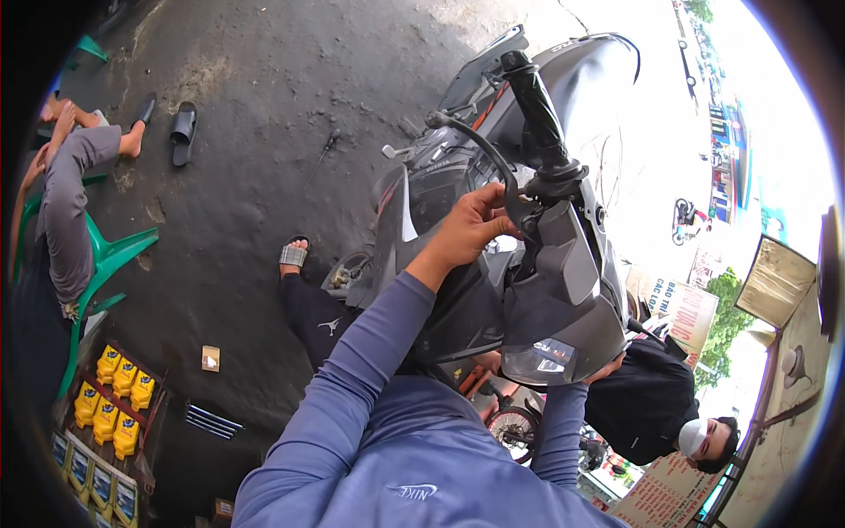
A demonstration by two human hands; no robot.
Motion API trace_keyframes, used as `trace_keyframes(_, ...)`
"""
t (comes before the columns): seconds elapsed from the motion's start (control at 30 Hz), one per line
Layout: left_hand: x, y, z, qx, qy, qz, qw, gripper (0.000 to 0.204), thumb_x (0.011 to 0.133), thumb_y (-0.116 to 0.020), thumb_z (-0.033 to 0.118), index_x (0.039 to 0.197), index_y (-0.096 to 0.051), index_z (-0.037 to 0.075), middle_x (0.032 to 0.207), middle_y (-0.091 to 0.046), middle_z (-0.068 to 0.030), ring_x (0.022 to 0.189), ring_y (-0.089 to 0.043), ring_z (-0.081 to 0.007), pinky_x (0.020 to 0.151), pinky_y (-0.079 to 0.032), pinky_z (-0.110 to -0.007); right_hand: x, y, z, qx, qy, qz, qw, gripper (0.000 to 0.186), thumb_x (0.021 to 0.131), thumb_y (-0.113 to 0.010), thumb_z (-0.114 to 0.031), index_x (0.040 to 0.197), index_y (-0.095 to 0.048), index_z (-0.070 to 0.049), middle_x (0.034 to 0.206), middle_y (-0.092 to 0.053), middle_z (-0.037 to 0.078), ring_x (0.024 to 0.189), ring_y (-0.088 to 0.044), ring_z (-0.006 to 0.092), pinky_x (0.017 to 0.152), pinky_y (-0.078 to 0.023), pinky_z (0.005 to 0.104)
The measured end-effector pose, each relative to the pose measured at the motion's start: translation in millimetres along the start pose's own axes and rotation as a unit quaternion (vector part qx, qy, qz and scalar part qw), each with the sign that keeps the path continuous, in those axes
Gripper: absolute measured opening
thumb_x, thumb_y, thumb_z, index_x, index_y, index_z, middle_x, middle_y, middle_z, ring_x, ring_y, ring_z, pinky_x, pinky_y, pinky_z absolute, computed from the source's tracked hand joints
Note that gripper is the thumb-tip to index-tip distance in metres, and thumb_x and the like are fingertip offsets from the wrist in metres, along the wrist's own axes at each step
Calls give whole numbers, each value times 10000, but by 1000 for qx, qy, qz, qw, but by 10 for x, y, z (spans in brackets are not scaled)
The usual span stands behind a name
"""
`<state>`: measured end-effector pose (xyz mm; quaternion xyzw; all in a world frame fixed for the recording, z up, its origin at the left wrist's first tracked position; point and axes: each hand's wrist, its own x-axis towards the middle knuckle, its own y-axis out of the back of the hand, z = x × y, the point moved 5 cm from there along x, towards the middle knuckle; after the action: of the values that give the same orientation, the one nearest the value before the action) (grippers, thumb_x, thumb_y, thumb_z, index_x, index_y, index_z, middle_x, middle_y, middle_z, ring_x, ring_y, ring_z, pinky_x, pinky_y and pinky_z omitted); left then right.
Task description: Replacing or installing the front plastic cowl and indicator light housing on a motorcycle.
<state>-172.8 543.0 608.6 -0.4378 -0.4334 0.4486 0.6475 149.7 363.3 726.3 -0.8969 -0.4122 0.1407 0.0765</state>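
A dark grey motorbike stands in front of me, its grey handlebar cover (550, 304) with a clear headlight lens facing me. My left hand (471, 227) reaches to the base of the black hand lever (487, 145), beside the rubber grip (537, 119). Its thumb and fingers are pinched together there; whatever lies between them is hidden. Low on the far side of the lens, my right hand (606, 366) wraps the cover's lower right edge. Most of its fingers are out of sight behind the cover.
A person in black with a white mask (693, 436) leans in at right. At left someone sits on a green plastic chair (110, 251), near a black slipper (183, 134). Yellow bottles (114, 392) fill a rack at lower left. A screwdriver (324, 157) lies on the dark ground.
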Motion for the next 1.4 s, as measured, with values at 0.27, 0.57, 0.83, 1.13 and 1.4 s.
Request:
trace_keyframes(0.27,-185,-243,-140,77,-49,205,975,227,975,-596,140,1161,-547,18,1030,-631,-25,881,-639,-103,739,-561,-268,-64,84,23,18,58,71,996,755,939,-355,-651,1386,-478,-55,1411,-487,151,1267,-504,330,1071,-402,503)
trace_keyframes(0.57,-677,-193,-365,410,-41,187,892,440,1003,-532,387,1292,-469,62,1203,-553,-35,1139,-531,-131,963,-438,-307,86,92,206,96,15,60,994,695,952,-415,-642,1367,-480,-88,1308,-555,82,1168,-548,259,1007,-445,405)
trace_keyframes(0.83,-687,-471,-386,187,35,159,969,738,849,-706,509,1381,-394,105,1294,-496,-40,1204,-493,-207,1014,-419,-401,-105,-113,439,140,59,104,983,642,957,-459,-599,1365,-477,-103,1280,-560,51,1152,-538,218,1001,-425,362)
trace_keyframes(1.13,-794,-630,-342,182,40,228,956,583,959,-550,504,1363,-454,94,1311,-535,-72,1128,-577,-230,953,-485,-390,-303,-248,598,186,-26,33,982,733,914,-475,-666,1348,-478,-75,1293,-547,68,1178,-523,231,1007,-419,368)
trace_keyframes(1.4,-804,-561,-568,217,38,304,927,803,919,-340,731,1489,-314,167,1484,-388,-53,1358,-370,-275,1123,-304,-449,-104,-132,875,224,-16,18,974,710,932,-468,-634,1315,-497,-36,1223,-585,68,1117,-555,220,988,-427,377)
